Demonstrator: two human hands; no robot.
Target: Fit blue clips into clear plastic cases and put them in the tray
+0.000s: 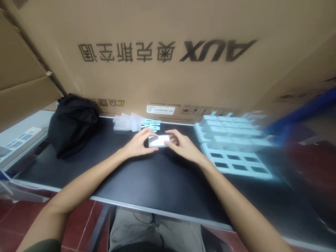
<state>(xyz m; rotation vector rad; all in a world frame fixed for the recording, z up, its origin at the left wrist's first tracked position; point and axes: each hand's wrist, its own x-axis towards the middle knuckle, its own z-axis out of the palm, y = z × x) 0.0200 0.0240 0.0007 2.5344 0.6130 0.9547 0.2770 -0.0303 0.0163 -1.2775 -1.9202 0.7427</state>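
A small white rectangular box-like piece (158, 141) with a shiny top is held level between both hands, just above the black tabletop. My left hand (140, 142) grips its left end between thumb and fingers. At the other end my right hand (182, 143) closes on it, with the thumb on its face and the fingers curled behind. What exactly the piece is, I cannot make out. Just beyond the hands lie several translucent plastic sleeves (126, 122) and light-blue plastic pieces (151, 124), bunched together.
To the right, a light-blue tray (237, 169) with rectangular openings lies beside stacked light-blue block-like parts (231, 132). A black cloth bundle (73, 122) sits at the left, near a white box (21, 143). A large cardboard box (168, 80) walls off the back of the black table (147, 182).
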